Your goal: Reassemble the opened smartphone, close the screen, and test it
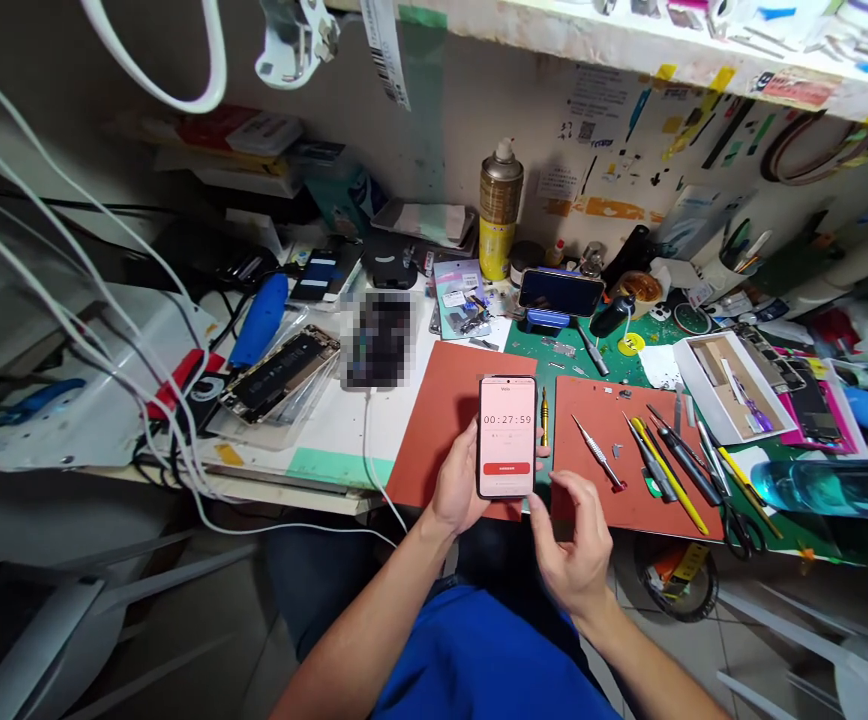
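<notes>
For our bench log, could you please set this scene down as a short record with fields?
Left hand: holds a phone, screen lit, reading 00:27:59
Right hand: holds nothing, thumb near the phone's lower right corner
Mat at right: reddish-brown, slim tools on it
Farther back: dark-screened device on a blue stand, spray can
Far right: blue-tinted clear bottle

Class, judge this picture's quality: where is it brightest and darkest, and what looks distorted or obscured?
Head view: the shelf is glaringly bright; head view: the lower-left corner sinks into shadow; head view: the blue bottle seems stretched near the edge; head view: a pixelated block hides detail; head view: the phone's timer reads clearly.
</notes>
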The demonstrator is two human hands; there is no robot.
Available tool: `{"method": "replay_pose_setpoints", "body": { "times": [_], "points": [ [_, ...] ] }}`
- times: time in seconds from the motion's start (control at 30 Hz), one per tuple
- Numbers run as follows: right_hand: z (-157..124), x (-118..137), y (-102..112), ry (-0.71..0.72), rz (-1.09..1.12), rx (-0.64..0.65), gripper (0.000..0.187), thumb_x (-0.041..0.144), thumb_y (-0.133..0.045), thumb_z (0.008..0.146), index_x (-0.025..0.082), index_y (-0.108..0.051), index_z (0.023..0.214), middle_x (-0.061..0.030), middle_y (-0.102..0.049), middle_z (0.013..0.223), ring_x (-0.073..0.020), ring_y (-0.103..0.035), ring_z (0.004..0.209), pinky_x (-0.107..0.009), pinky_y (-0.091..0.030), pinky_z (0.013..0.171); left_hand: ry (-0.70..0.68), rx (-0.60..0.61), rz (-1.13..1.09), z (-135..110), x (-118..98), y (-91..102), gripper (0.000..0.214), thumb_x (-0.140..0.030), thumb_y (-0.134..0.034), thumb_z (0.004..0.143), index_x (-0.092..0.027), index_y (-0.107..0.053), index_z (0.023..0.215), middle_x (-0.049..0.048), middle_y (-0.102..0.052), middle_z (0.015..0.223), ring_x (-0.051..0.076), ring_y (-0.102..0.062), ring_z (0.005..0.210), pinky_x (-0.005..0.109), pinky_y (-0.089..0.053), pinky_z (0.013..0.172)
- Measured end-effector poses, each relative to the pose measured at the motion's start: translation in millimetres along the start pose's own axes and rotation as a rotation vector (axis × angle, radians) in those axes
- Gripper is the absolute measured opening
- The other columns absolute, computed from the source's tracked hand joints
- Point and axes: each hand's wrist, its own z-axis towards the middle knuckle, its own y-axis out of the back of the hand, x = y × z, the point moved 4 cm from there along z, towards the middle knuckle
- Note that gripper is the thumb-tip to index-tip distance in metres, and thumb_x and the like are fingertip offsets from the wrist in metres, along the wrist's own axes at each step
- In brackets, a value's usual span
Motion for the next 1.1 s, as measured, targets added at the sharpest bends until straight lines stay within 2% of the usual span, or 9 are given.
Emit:
{"method": "replay_pose_setpoints", "body": {
  "times": [0.13,0.2,0.43,0.63,0.77,0.87,1.0,1.07,1.1],
  "points": [
    [0.2,11.7,-17.6,-0.061,-0.101,0.013,0.077,0.041,-0.080,0.095,0.014,-0.042,0.155,-0.0232,-0.064,0.135,-0.0355,-0.063,0.124,-0.057,-0.060,0.100,-0.015,-0.064,0.016,0.1,1.2,2.5,0.060,-0.049,-0.048,0.108,-0.016,-0.052,0.158,0.0163,-0.070,0.144,0.037,-0.065,0.136,0.056,-0.048,0.119],
    [0.3,16.1,-27.6,-0.102,-0.134,0.034,0.085,0.045,-0.077,0.096,0.012,-0.034,0.161,-0.0260,-0.059,0.143,-0.0374,-0.058,0.131,-0.060,-0.057,0.105,-0.036,-0.103,0.015,0.2,2.0,4.5,0.059,-0.045,-0.049,0.108,-0.016,-0.050,0.159,0.0151,-0.070,0.144,0.035,-0.064,0.139,0.054,-0.045,0.123],
    [-3.7,25.8,-42.5,-0.126,-0.212,0.030,0.082,0.040,-0.071,0.099,0.012,-0.030,0.164,-0.0269,-0.057,0.144,-0.0382,-0.055,0.126,-0.062,-0.057,0.100,-0.004,-0.071,-0.022,-2.0,4.9,3.8,0.064,-0.045,-0.050,0.109,-0.021,-0.037,0.167,0.0134,-0.066,0.150,0.033,-0.059,0.144,0.053,-0.040,0.127],
    [-5.0,29.3,-46.1,-0.015,-0.280,-0.002,0.082,0.036,-0.068,0.101,0.007,-0.027,0.165,-0.0311,-0.055,0.146,-0.0407,-0.054,0.131,-0.064,-0.056,0.102,-0.021,-0.043,-0.039,-2.6,5.2,6.2,0.065,-0.045,-0.053,0.108,-0.017,-0.039,0.166,0.0144,-0.066,0.150,0.033,-0.059,0.144,0.052,-0.039,0.128],
    [-2.8,27.1,-46.9,-0.002,-0.289,-0.053,0.077,0.039,-0.069,0.100,0.008,-0.033,0.161,-0.0290,-0.060,0.141,-0.0390,-0.057,0.126,-0.061,-0.058,0.099,-0.049,-0.023,-0.011,-0.5,5.5,8.5,0.067,-0.045,-0.053,0.108,-0.017,-0.037,0.166,0.0140,-0.064,0.152,0.032,-0.058,0.145,0.050,-0.036,0.129],
    [-2.3,27.2,-41.2,0.013,-0.305,-0.090,0.074,0.037,-0.071,0.098,0.008,-0.038,0.157,-0.0280,-0.062,0.137,-0.0379,-0.060,0.119,-0.058,-0.060,0.093,-0.047,-0.005,0.053,0.4,6.0,8.1,0.065,-0.047,-0.054,0.107,-0.016,-0.045,0.163,0.0133,-0.067,0.148,0.032,-0.059,0.144,0.050,-0.037,0.129],
    [5.7,23.2,-14.0,0.026,-0.356,-0.150,0.070,0.030,-0.072,0.094,0.010,-0.041,0.154,-0.0258,-0.065,0.134,-0.0355,-0.062,0.115,-0.053,-0.060,0.092,-0.077,-0.048,0.204,-2.0,6.1,8.0,0.055,-0.046,-0.067,0.100,-0.017,-0.063,0.146,0.0123,-0.077,0.130,0.029,-0.071,0.125,0.044,-0.055,0.111],
    [18.5,10.4,9.4,-0.014,-0.421,-0.208,0.070,0.029,-0.073,0.091,0.010,-0.043,0.151,-0.0240,-0.066,0.132,-0.0353,-0.062,0.117,-0.053,-0.059,0.095,-0.156,-0.111,0.338,-3.7,3.0,10.1,0.049,-0.043,-0.080,0.091,-0.016,-0.071,0.130,0.0089,-0.080,0.105,0.021,-0.078,0.092,0.033,-0.064,0.083],
    [27.4,-0.2,23.3,-0.053,-0.470,-0.241,0.069,0.030,-0.073,0.089,0.011,-0.045,0.149,-0.0231,-0.066,0.132,-0.0354,-0.062,0.116,-0.053,-0.058,0.097,-0.165,-0.138,0.411,-4.2,2.4,11.5,0.044,-0.045,-0.082,0.089,-0.015,-0.073,0.120,0.0045,-0.077,0.087,0.015,-0.073,0.070,0.026,-0.060,0.062]
  ]
}}
